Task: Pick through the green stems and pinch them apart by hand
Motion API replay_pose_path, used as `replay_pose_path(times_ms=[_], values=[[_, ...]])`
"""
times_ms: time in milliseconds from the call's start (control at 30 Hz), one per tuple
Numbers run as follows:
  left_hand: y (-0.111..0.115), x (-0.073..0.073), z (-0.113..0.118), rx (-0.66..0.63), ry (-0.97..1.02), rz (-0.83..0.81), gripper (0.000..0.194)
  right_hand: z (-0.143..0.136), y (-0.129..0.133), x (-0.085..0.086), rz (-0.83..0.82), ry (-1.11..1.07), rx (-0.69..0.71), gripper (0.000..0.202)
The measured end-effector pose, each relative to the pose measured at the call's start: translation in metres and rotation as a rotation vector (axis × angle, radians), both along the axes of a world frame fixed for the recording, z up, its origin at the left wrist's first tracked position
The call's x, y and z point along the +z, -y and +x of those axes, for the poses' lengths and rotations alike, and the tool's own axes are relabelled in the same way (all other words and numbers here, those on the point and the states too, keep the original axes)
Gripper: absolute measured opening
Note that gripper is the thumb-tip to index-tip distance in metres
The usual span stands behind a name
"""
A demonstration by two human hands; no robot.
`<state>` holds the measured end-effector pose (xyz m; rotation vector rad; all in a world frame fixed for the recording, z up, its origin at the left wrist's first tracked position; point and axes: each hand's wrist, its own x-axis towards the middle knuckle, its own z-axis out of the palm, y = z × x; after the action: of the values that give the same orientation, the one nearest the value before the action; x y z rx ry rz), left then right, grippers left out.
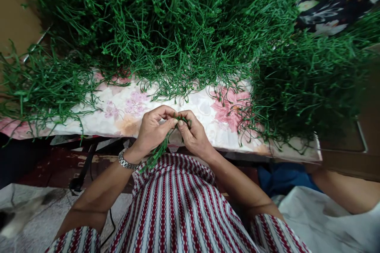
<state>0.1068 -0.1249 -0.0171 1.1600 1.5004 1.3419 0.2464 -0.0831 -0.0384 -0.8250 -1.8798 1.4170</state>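
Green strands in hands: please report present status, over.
Left hand, right hand: close together, pinching green strands. Strands hang beside left hand. Larger green pile beyond on floral cloth, apart from hands.

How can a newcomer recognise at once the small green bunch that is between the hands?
Find the floral cloth, then its near edge, where the left hand and right hand meet. From there the small green bunch trails below the left hand, toward the striped shirt. Unlike the big, loose green heaps beyond, this bunch is thin and held in the hands.
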Motion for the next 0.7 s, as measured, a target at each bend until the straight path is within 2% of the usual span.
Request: replay_pose_path(times_ms=[100,267,500,600,700], values=[[-0.001,0.002,0.0,-0.004,-0.09,0.03,0.005,0.002,-0.002,0.0,-0.041,-0.021,0.044,0.02],[0.0,0.005,0.001,-0.07,-0.044,-0.016,0.004,0.005,-0.005,0.0,-0.079,-0.056,0.048,0.018],[0.003,0.01,0.001,-0.086,-0.368,-0.01,0.005,0.007,-0.006,0.006,0.309,0.089,-0.033,0.008],[0.002,0.011,-0.004,-0.197,-0.318,-0.04,0.009,0.008,-0.007,0.008,0.397,0.102,0.009,0.006],[0.002,0.013,-0.011,-0.31,-0.28,-0.067,0.011,0.011,-0.011,0.01,0.459,0.097,0.118,0.006]])
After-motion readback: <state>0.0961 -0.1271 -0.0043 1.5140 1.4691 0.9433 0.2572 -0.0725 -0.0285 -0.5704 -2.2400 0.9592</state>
